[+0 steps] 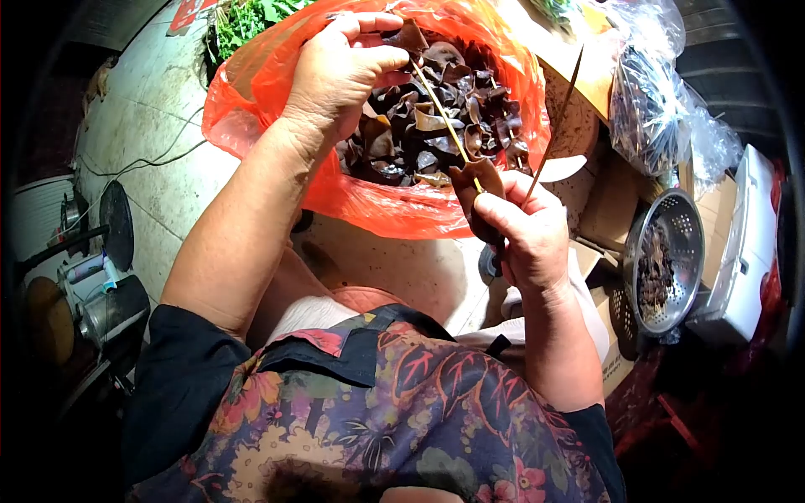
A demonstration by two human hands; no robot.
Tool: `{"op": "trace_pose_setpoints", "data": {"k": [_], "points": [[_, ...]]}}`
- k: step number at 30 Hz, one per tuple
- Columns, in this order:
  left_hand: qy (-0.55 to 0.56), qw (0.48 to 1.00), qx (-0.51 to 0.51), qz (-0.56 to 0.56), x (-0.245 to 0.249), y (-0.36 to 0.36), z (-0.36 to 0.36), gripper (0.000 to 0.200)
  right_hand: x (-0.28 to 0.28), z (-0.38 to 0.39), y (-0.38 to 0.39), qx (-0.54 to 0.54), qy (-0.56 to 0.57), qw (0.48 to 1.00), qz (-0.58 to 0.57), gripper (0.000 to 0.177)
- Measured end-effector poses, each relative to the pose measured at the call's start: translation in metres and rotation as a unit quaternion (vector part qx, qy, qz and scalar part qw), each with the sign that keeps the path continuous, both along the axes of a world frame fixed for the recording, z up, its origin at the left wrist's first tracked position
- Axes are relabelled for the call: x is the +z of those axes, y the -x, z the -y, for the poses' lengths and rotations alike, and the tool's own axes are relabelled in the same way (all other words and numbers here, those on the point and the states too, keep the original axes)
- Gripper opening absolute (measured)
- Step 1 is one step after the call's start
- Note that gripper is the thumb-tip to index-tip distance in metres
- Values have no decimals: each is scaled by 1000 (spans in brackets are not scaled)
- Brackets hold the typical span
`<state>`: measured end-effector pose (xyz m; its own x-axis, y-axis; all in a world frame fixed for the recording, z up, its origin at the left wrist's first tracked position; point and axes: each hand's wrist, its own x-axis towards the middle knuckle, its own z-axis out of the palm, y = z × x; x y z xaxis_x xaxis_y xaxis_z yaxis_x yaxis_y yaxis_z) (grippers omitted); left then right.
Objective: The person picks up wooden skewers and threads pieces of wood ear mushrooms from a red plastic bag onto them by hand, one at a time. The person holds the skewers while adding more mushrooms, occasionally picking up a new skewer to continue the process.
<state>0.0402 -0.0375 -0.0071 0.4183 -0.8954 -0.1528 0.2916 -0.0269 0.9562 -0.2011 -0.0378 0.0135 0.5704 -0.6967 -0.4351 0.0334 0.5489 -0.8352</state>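
Note:
My left hand (pixel 340 80) pinches a dark piece of wood ear mushroom (pixel 408 38) at the far end of a thin pale skewer (pixel 440 107). The skewer slants down to my right hand (pixel 537 239), closed around its near end, where more brown wood ear (pixel 478 197) is threaded. A second thin, dark stick (pixel 558 126) sticks up from between the right fingers. Beneath both hands, an orange-red plastic bag (pixel 377 205) lies wide open, heaped with loose wood ear pieces (pixel 402 117).
At right, a metal colander (pixel 683 226) holds dark skewered pieces, beside a white foam box (pixel 742 251). Clear plastic bags (pixel 650 101) with thin sticks lie above it. Green leaves (pixel 243 29) sit behind the bag. A cable (pixel 138 163) crosses the tiled floor at left.

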Motion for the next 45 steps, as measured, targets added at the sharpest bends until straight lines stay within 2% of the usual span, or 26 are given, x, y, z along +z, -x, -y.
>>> {"op": "trace_pose_setpoints", "data": {"k": [3, 5, 10, 12, 13, 15, 18, 29, 31, 35, 41, 45], "points": [[9, 999, 7, 34, 2, 5, -2, 33, -1, 0, 1, 5, -2, 1000, 2, 17], [22, 992, 21, 123, 4, 11, -3, 30, 0, 0, 2, 9, -6, 1000, -4, 17], [41, 987, 7, 156, 4, 18, -4, 30, 0, 3, 2, 8, -14, 1000, 1, 17], [38, 997, 2, 73, 7, 17, -4, 29, 4, 4, 2, 6, -18, 1000, -13, 16], [37, 997, 2, 73, 8, 15, -4, 29, 3, 4, 1, 6, -18, 1000, -13, 16], [-23, 998, -16, -50, 9, 9, -5, 27, 0, 4, 1, 3, -16, 1000, 4, 16], [-52, 994, -8, -92, 5, 7, -6, 26, -3, 2, 1, 0, -13, 1000, 3, 16], [-120, 981, -46, -147, 12, 10, -12, 19, -4, -3, -3, -10, -2, 1000, -6, 17], [-134, 973, -93, -163, 11, 14, -13, 15, -4, -2, -3, -16, 6, 1000, -12, 16], [-147, 970, -105, -163, 12, 17, -12, 16, -6, 1, -2, -8, 2, 1000, 4, 15], [-63, 983, -8, -172, -9, 12, -7, 21, -8, 0, -2, -7, -7, 1000, 11, 16], [-60, 986, 38, -154, -1, 13, -6, 24, -5, -1, -3, -3, -13, 1000, 12, 17]]}}
